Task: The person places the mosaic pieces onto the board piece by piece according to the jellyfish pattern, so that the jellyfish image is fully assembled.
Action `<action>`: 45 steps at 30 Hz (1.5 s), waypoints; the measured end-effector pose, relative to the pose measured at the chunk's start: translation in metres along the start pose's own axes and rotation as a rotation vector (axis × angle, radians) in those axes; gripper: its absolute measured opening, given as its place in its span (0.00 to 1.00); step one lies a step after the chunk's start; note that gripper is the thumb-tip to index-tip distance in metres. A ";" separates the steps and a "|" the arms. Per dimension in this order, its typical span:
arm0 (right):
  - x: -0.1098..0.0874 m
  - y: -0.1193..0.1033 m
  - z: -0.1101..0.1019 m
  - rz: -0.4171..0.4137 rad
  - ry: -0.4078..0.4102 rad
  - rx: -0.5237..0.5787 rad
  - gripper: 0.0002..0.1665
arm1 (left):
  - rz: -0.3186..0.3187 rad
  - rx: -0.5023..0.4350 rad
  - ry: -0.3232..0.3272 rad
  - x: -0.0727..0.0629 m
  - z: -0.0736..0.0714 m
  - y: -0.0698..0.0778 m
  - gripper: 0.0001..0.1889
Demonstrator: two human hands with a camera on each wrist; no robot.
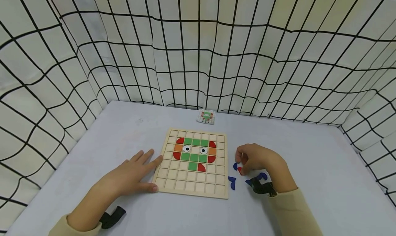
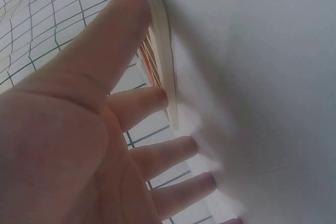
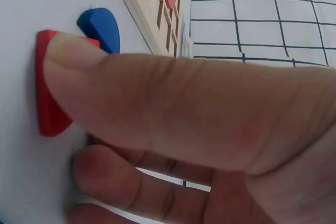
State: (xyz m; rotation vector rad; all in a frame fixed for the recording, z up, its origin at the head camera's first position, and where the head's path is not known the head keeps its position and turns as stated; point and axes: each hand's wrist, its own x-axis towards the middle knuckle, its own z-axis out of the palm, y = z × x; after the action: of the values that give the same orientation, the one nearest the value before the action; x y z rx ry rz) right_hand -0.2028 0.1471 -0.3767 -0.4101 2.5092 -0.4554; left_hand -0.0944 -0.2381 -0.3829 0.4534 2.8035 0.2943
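Note:
A wooden grid board (image 1: 180, 184) lies on the white table. Green, red and orange tiles and two eye tiles form a face pattern on it. My left hand (image 1: 130, 176) is spread at the board's left side, thumb and index finger touching its edge, as the left wrist view also shows. Right of the board, my right hand (image 1: 255, 158) is bent down over loose pieces. Its thumb presses on a red quarter-circle piece (image 3: 46, 103) at the table surface, with the other fingers curled beside it; the index fingertip is hidden. A blue piece (image 3: 102, 27) lies next to the red one.
Further blue pieces (image 1: 232, 182) lie near the board's right edge, and another blue piece (image 1: 262, 176) is by the right wrist. Behind the board lies a small pattern card (image 1: 206, 116). White walls with black grid netting (image 1: 198, 60) enclose the table.

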 end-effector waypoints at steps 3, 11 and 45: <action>0.001 0.003 -0.001 -0.014 0.009 0.010 0.14 | -0.001 0.000 -0.002 0.000 0.000 -0.001 0.49; 0.001 0.014 -0.004 -0.031 0.096 -0.003 0.11 | 0.004 -0.006 -0.001 0.000 0.000 -0.001 0.49; 0.000 -0.013 -0.011 -0.528 0.217 0.571 0.10 | 0.000 -0.008 -0.008 0.001 0.000 0.000 0.49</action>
State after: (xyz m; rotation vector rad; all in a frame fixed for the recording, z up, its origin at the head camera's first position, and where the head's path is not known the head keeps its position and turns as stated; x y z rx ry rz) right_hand -0.2068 0.1383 -0.3631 -0.8198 2.2975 -1.4394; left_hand -0.0956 -0.2382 -0.3832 0.4519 2.7933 0.3032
